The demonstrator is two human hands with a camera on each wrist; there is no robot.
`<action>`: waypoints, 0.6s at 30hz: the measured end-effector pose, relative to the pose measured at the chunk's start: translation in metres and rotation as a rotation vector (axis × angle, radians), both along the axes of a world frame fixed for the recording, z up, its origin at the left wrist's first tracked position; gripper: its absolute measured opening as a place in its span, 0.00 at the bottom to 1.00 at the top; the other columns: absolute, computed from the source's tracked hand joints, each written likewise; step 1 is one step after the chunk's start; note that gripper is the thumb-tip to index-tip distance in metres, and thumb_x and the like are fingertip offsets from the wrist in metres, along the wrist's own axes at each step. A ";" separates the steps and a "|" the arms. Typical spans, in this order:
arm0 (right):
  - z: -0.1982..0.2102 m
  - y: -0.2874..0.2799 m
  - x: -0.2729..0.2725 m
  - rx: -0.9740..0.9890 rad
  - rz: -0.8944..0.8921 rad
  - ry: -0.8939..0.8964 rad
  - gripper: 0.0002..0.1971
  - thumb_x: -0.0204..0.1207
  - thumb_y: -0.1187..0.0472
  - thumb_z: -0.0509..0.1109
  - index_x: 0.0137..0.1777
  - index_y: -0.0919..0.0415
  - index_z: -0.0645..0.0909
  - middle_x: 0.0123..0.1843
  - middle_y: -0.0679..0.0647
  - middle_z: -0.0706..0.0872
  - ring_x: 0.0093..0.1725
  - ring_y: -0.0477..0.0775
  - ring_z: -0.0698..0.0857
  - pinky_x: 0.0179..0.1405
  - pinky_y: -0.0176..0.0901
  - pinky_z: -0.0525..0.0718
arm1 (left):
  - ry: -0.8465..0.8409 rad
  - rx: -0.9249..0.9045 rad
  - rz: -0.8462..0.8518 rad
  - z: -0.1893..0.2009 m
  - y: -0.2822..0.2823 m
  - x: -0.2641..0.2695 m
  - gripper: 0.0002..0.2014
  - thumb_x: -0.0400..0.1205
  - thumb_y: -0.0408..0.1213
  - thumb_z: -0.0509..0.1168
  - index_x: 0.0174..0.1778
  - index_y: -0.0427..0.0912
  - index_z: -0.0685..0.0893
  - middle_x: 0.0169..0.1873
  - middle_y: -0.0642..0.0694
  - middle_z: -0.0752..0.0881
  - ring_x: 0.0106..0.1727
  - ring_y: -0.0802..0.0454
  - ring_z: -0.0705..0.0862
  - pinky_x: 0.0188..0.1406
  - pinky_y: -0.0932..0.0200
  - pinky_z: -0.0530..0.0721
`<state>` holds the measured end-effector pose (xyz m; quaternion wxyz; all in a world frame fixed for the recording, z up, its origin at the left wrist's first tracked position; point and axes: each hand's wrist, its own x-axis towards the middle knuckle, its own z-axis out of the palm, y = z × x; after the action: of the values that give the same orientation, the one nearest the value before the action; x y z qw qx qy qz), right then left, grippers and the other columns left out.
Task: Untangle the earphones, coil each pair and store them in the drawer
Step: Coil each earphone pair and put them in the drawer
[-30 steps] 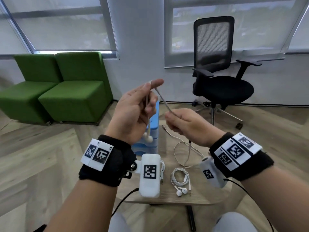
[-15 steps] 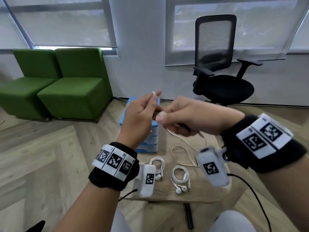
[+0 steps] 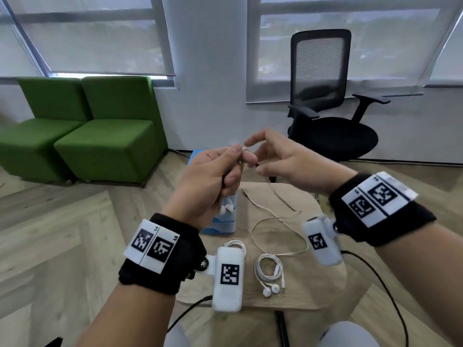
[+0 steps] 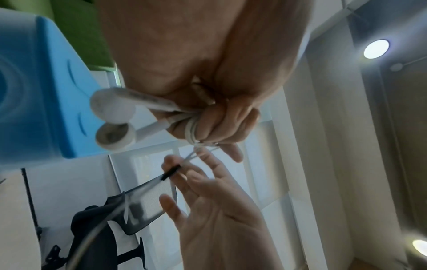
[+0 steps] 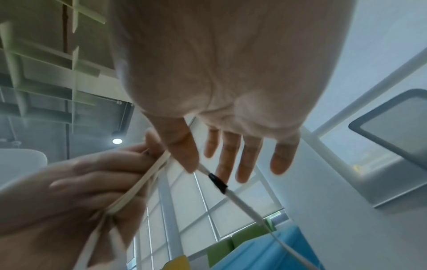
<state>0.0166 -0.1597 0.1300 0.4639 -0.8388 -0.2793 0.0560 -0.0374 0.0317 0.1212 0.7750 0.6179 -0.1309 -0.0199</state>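
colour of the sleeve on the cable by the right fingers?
Black sleeve on a white cable; clearest in the right wrist view.

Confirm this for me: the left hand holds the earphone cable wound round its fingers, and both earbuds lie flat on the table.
Wrong on the earbuds. The left hand does hold the cable wound round its fingers, but both earbuds hang from that hand, off the table, as the left wrist view shows.

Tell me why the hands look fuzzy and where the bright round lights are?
In the head view, the right hand is smeared by motion. In the right wrist view, the left hand is blurriest. In the left wrist view, the earbuds look soft, and ceiling lamps glare bright.
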 end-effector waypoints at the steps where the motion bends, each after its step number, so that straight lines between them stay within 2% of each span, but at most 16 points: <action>1: -0.005 0.004 -0.002 0.028 -0.027 -0.059 0.20 0.82 0.70 0.72 0.71 0.57 0.75 0.54 0.58 0.88 0.43 0.44 0.85 0.47 0.41 0.82 | 0.005 0.006 0.018 0.001 -0.003 0.000 0.18 0.93 0.39 0.57 0.47 0.33 0.86 0.18 0.51 0.68 0.17 0.59 0.61 0.17 0.69 0.62; 3: -0.012 0.011 -0.005 0.032 -0.068 -0.211 0.15 0.83 0.67 0.72 0.66 0.56 0.78 0.51 0.52 0.90 0.48 0.46 0.88 0.53 0.45 0.86 | 0.013 0.015 0.032 0.004 -0.009 -0.001 0.18 0.93 0.40 0.58 0.47 0.33 0.87 0.18 0.50 0.70 0.16 0.58 0.63 0.17 0.69 0.64; 5: -0.014 0.017 -0.008 0.015 -0.103 -0.326 0.02 0.87 0.61 0.69 0.56 0.58 0.82 0.45 0.47 0.90 0.49 0.51 0.89 0.55 0.51 0.86 | 0.026 0.000 0.028 0.006 -0.012 -0.003 0.18 0.93 0.40 0.57 0.47 0.33 0.87 0.18 0.49 0.71 0.17 0.57 0.64 0.17 0.69 0.66; 7: -0.013 0.019 -0.008 -0.016 -0.122 -0.410 0.10 0.91 0.58 0.63 0.48 0.57 0.82 0.41 0.45 0.90 0.45 0.52 0.87 0.52 0.50 0.84 | 0.040 -0.018 0.011 0.008 -0.011 -0.004 0.20 0.93 0.42 0.56 0.49 0.32 0.87 0.19 0.47 0.72 0.17 0.55 0.65 0.18 0.67 0.67; 9: -0.014 0.018 -0.006 -0.049 -0.137 -0.443 0.12 0.91 0.61 0.61 0.46 0.58 0.81 0.40 0.46 0.88 0.43 0.51 0.86 0.48 0.47 0.81 | 0.066 -0.058 -0.016 0.009 -0.008 -0.006 0.22 0.93 0.42 0.53 0.50 0.30 0.87 0.20 0.46 0.72 0.18 0.54 0.66 0.18 0.66 0.67; 12: -0.014 0.011 -0.001 -0.082 -0.150 -0.457 0.14 0.91 0.66 0.59 0.42 0.54 0.74 0.36 0.46 0.84 0.37 0.45 0.81 0.39 0.36 0.75 | 0.116 -0.080 -0.053 0.011 -0.005 -0.009 0.22 0.93 0.41 0.52 0.49 0.29 0.85 0.21 0.45 0.73 0.18 0.53 0.68 0.18 0.66 0.70; 15: -0.010 0.004 0.007 -0.126 -0.172 -0.512 0.13 0.91 0.65 0.58 0.43 0.54 0.72 0.35 0.48 0.82 0.36 0.50 0.80 0.40 0.40 0.76 | 0.124 -0.035 -0.086 0.010 -0.007 -0.013 0.21 0.93 0.40 0.52 0.46 0.30 0.84 0.22 0.44 0.74 0.19 0.52 0.70 0.20 0.65 0.72; 18: -0.004 -0.003 0.010 -0.160 -0.182 -0.512 0.16 0.90 0.66 0.59 0.40 0.48 0.70 0.34 0.45 0.79 0.35 0.46 0.78 0.37 0.34 0.71 | 0.107 -0.041 -0.111 0.011 -0.014 -0.015 0.19 0.93 0.38 0.52 0.45 0.31 0.83 0.22 0.45 0.74 0.19 0.54 0.69 0.21 0.66 0.71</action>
<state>0.0264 -0.1622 0.1258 0.3137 -0.8813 -0.3055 -0.1778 -0.0522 0.0177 0.1317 0.7911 0.5917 -0.1239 -0.0932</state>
